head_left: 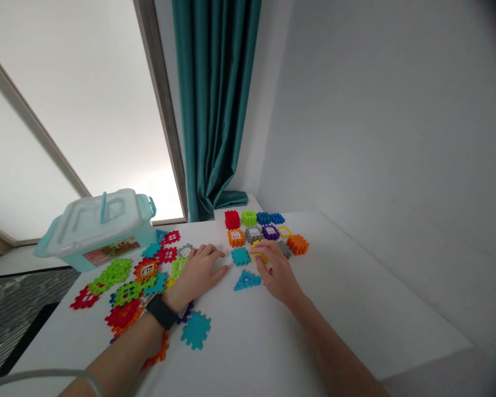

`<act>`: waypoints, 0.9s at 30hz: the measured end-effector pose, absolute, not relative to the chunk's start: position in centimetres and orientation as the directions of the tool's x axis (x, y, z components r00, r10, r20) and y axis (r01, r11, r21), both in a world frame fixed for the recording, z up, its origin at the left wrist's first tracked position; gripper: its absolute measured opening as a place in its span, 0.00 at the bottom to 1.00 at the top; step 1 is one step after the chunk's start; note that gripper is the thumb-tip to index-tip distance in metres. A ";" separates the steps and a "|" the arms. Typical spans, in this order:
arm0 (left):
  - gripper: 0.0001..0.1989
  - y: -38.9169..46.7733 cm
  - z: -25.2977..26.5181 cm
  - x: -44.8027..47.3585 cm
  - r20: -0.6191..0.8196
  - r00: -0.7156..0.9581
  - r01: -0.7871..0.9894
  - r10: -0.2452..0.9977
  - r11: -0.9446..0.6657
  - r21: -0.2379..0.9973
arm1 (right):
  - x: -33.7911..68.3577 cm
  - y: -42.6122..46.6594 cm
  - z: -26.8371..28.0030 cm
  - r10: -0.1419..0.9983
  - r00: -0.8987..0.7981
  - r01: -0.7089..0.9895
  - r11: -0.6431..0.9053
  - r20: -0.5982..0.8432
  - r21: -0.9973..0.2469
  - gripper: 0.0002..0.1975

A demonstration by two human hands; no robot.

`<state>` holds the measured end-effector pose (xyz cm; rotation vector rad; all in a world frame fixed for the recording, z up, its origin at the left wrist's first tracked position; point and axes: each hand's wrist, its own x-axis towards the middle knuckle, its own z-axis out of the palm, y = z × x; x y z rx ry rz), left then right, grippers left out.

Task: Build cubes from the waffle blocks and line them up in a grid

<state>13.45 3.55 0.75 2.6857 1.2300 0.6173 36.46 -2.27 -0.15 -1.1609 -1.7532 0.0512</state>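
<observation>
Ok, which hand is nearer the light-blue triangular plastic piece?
Right. The right hand has its thumb beside the right corner of the triangular piece; the left hand is to its left, across a wider gap.

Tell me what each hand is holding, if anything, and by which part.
The right hand partly covers a yellow block; whether it grips it, and where, can't be told. The left hand shows nothing held.

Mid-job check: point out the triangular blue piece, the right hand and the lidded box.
Triangular blue piece (pixel 248 280): head view, near its middle.
Right hand (pixel 278 272): head view, on the back of the hand.
Lidded box (pixel 94 225): head view, on its lid.
</observation>
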 end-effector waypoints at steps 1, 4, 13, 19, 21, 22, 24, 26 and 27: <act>0.12 3.4 0.8 13.0 0.315 0.583 0.700 0.749 -0.660 0.273 | 36.2 -2.3 -0.2 0.712 -0.055 0.668 0.547 0.700 -0.504 0.12; 0.10 3.1 1.2 11.4 0.328 0.567 0.711 0.756 -0.650 0.270 | 35.5 -2.3 -0.4 0.708 -0.078 0.657 0.566 0.702 -0.498 0.12; 0.10 1.6 2.4 5.4 0.303 0.516 0.776 0.801 -0.587 0.230 | 32.5 -1.4 -0.1 0.726 -0.247 0.654 0.614 0.642 -0.442 0.12; 0.11 1.6 1.8 1.4 0.391 0.428 0.811 0.814 -0.537 0.230 | 30.6 -0.8 0.3 0.740 -0.351 0.661 0.630 0.573 -0.409 0.11; 0.12 1.8 1.6 0.2 0.407 0.395 0.821 0.823 -0.516 0.246 | 29.7 -0.5 0.3 0.739 -0.390 0.654 0.642 0.550 -0.400 0.11; 0.12 1.9 1.5 -0.3 0.407 0.378 0.828 0.832 -0.500 0.254 | 29.2 -0.4 0.3 0.734 -0.414 0.646 0.654 0.539 -0.394 0.11; 0.13 2.2 1.4 -1.3 0.402 0.344 0.838 0.849 -0.471 0.277 | 28.1 0.0 0.2 0.719 -0.469 0.625 0.680 0.513 -0.382 0.12; 0.13 2.5 1.3 -2.2 0.403 0.325 0.832 0.855 -0.461 0.308 | 26.9 0.4 0.0 0.705 -0.520 0.607 0.702 0.483 -0.371 0.12; 0.13 2.7 1.3 -2.7 0.408 0.320 0.826 0.855 -0.463 0.322 | 26.2 0.6 -0.1 0.699 -0.542 0.601 0.710 0.466 -0.367 0.12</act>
